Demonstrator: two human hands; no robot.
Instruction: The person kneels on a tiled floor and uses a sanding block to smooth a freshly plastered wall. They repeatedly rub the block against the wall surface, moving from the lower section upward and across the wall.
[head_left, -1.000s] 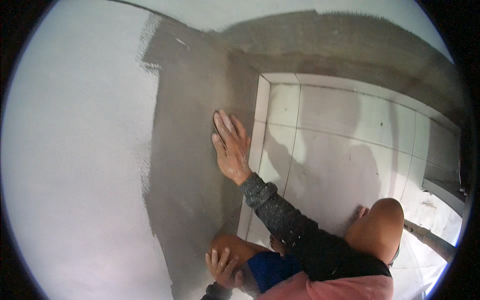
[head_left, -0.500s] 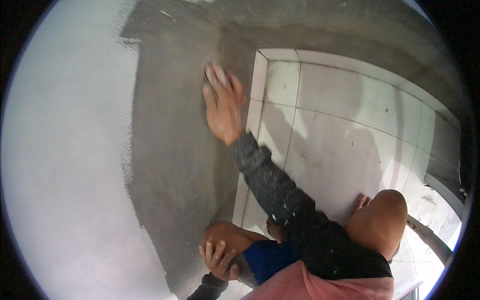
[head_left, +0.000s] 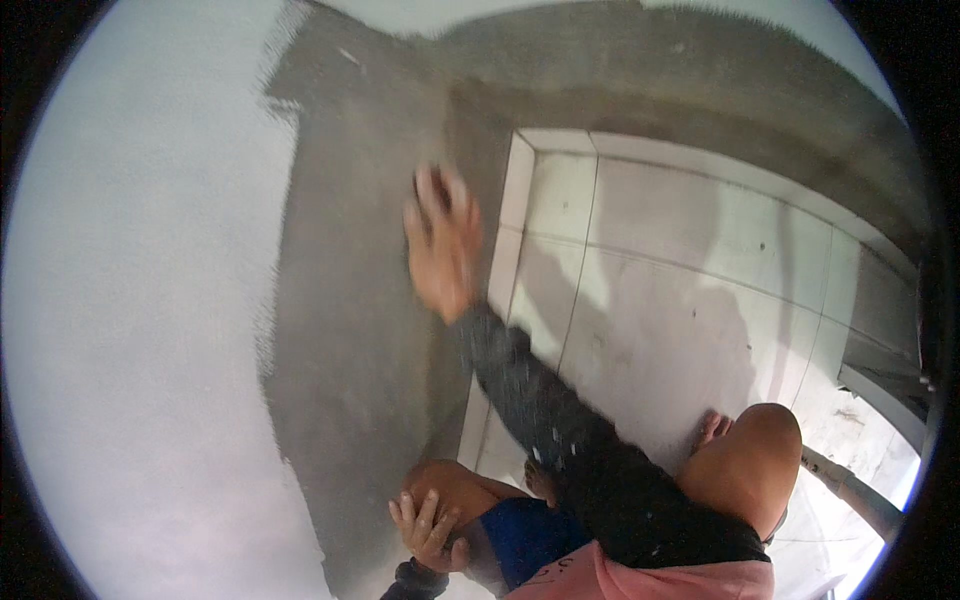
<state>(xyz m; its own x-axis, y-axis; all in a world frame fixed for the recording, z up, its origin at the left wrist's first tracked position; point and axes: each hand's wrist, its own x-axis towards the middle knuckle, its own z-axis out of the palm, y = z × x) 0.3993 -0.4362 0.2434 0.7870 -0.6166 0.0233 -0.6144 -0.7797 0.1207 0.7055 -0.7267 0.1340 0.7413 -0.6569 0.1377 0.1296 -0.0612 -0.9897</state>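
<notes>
My right hand (head_left: 445, 245), in a dark sleeve dusted with white specks, reaches up against the grey unpainted band (head_left: 345, 270) of the wall. Its fingers point away from me, slightly bent and smeared by motion. Something dark shows between and beside the fingertips; what it is, I cannot make out. My left hand (head_left: 430, 530) rests on my bent left knee (head_left: 445, 480) with its fingers spread and nothing in it.
White paint (head_left: 140, 300) with a ragged brushed edge covers the wall on the left. Pale skirting tiles (head_left: 508, 250) run along the wall's foot and around the white tiled floor (head_left: 670, 290). A pipe-like bar (head_left: 850, 490) stands beside my right knee (head_left: 755, 450).
The whole view has shifted, so the wall's far corner shows lower. My right hand has moved a little along the grey band and its fingers are more apart. The left hand stays on the knee.
</notes>
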